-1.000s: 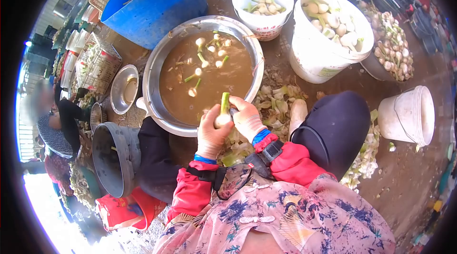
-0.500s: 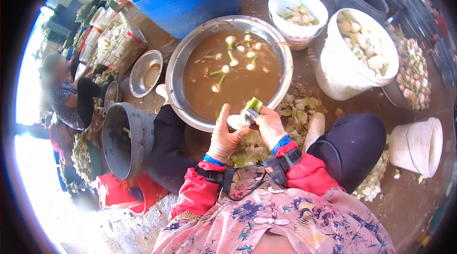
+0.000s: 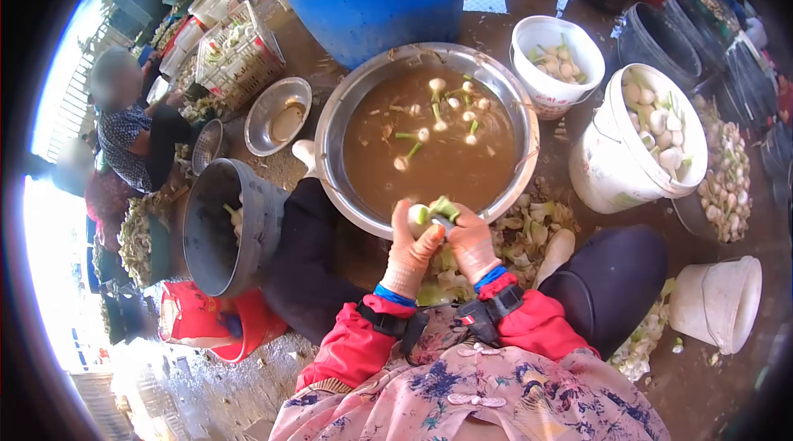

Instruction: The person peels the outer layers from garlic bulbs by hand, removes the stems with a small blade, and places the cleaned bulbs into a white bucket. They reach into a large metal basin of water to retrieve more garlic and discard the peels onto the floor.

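In front of the basin, my gloved left hand [image 3: 407, 258] is closed around a white garlic bulb [image 3: 419, 215] with a green cut face. My right hand [image 3: 471, 244], also gloved, grips a small knife [image 3: 444, 223], most of it hidden by the fingers. A green stem piece [image 3: 445, 208] lies against the blade and right fingertips, beside the bulb. Just beyond both hands is the wide metal basin [image 3: 329, 123] of brown water, where several garlic bulbs [image 3: 437, 84] with short stems float.
Peeled leaves [image 3: 529, 230] lie between my legs. White buckets of garlic [image 3: 599, 144] stand right of the basin, beside a garlic heap [image 3: 727, 181]. A blue tub [image 3: 380, 7] is behind it. At left are a grey bucket [image 3: 211, 230], a metal bowl [image 3: 278, 102] and a seated person [image 3: 124, 139].
The stem, earlier standing out from the bulb, now appears cut off beside the knife, showing the bulb's green cut face. The whole view has shifted, so surroundings appear lower and further right.
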A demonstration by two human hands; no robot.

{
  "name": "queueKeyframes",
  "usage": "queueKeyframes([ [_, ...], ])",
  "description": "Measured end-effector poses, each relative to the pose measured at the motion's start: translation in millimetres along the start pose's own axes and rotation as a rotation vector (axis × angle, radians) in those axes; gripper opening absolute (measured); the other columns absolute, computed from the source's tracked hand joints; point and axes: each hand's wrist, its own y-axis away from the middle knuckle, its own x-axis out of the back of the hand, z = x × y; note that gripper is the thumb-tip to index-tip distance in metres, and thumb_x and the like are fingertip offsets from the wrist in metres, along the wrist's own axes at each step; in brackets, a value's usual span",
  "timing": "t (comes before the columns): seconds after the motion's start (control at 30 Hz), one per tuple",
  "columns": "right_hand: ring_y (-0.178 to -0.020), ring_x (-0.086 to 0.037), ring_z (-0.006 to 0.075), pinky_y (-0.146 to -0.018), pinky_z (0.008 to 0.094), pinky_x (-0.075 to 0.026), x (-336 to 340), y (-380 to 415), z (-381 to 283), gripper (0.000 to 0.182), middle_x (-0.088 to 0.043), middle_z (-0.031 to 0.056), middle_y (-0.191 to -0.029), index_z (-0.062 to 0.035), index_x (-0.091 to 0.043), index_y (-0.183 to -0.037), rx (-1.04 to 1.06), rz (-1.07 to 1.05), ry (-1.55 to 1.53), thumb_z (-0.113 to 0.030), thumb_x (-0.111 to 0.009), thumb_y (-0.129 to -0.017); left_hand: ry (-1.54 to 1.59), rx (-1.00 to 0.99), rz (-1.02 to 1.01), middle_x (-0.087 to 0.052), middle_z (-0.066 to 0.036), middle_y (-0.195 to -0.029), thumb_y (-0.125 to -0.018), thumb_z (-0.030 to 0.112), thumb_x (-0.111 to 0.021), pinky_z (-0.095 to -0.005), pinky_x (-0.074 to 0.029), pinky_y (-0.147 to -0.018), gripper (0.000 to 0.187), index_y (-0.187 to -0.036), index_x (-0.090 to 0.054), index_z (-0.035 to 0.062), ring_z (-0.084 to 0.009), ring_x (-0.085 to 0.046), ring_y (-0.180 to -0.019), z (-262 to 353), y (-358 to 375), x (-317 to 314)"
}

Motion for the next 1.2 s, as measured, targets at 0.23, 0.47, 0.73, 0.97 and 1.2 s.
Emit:
queueKeyframes([
  [0.23, -0.087, -0.059, 0.01, -0.076, 0.0251, -0.048, -5.1, 2.6, -3.2, 0.034, -0.067, 0.0027, -0.096, -0.0047, -0.065, -0.113, -0.187, -0.083, -0.156, 0.004, -0.05, -0.083, 0.37, 0.206, 0.036, -0.061, -0.004, -0.08, -0.09, 0.04, -0.063, -0.0262, -0.049, -0.052, 0.036, -0.107, -0.06, 0.0081, -0.0138, -0.06, -0.063, 15.4, -5.7, 14.8],
  [0.47, -0.085, -0.062, 0.0159, -0.079, 0.0304, -0.048, 10.3, 0.0, 15.0, 0.027, -0.069, 0.0093, -0.095, -0.0035, -0.065, -0.112, -0.175, 0.046, 0.235, -0.005, -0.06, -0.085, 0.235, 0.225, -0.145, -0.061, -0.006, -0.087, -0.087, 0.048, -0.064, -0.0266, -0.047, -0.054, 0.049, -0.113, -0.059, 0.0059, -0.0152, -0.06, -0.072, 24.1, 9.1, 34.8],
  [0.73, -0.105, -0.063, 0.0277, -0.09, 0.0339, -0.048, 36.0, 0.6, 33.6, 0.038, -0.067, 0.0121, -0.111, -0.0128, -0.066, -0.116, -0.274, -0.611, 0.859, -0.007, -0.057, -0.079, 0.253, 0.206, -0.222, -0.053, -0.012, -0.121, -0.082, 0.027, -0.073, -0.0296, -0.054, -0.068, 0.062, -0.133, -0.046, 0.0047, -0.0204, -0.06, -0.097, 42.7, 12.7, 51.6],
  [0.97, -0.112, -0.061, 0.0196, -0.095, 0.0292, -0.047, 24.4, 3.3, -0.4, 0.056, -0.064, 0.0133, -0.121, 0.0003, -0.055, -0.128, -0.076, -0.257, 0.009, 0.013, -0.046, -0.074, -0.185, 0.013, -0.313, -0.048, -0.013, -0.125, -0.074, 0.015, -0.076, -0.0312, -0.047, -0.09, 0.082, -0.142, -0.031, 0.0078, -0.0189, -0.054, -0.104, 10.8, 4.9, 40.9],
  [1.2, -0.106, -0.063, 0.0226, -0.092, 0.03, -0.048, 10.5, 8.5, -12.5, 0.043, -0.064, 0.0132, -0.118, 0.0013, -0.057, -0.123, -0.105, -0.149, 0.271, 0.01, -0.05, -0.081, -0.605, -0.347, -0.347, -0.037, -0.011, -0.142, -0.071, 0.004, -0.072, -0.0347, -0.049, -0.09, 0.079, -0.139, -0.032, 0.0099, -0.024, -0.058, -0.104, 10.8, 1.7, 18.9],
])
